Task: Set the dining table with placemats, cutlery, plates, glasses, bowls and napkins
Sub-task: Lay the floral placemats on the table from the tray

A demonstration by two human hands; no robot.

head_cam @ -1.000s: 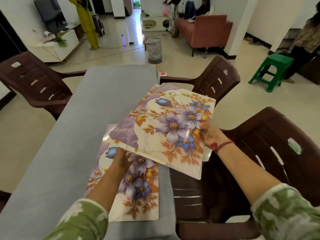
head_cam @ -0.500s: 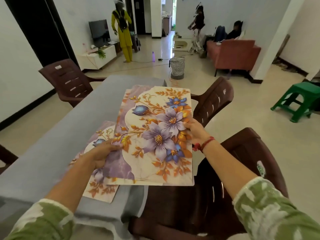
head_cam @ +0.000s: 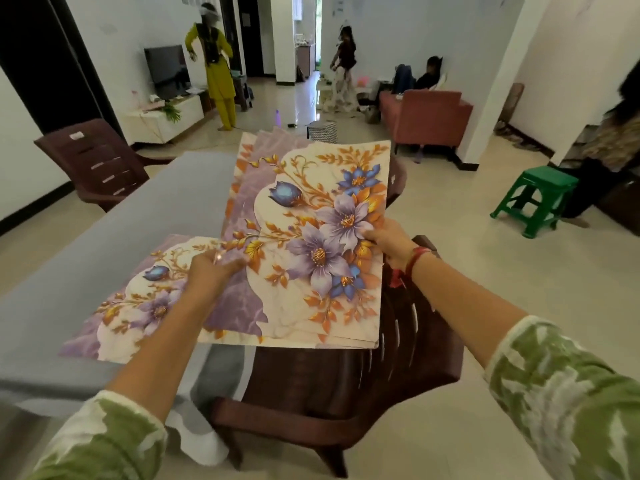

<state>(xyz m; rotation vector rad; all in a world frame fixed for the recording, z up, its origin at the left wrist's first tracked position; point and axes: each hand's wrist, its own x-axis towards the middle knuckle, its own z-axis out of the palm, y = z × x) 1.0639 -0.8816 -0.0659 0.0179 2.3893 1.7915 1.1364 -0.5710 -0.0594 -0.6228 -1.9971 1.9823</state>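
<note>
One placemat stack [head_cam: 304, 209] in left hand [head_cam: 212, 271], right hand [head_cam: 391, 241] (aloft)

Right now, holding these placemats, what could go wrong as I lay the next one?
1. The stack of placemats, held only at its side edges by the left hand and right hand, hangs partly over the chair, not the table; a loose mat could slide out and drop there.
2. The left forearm crosses the laid placemat near the table's edge and might drag it off.
</note>
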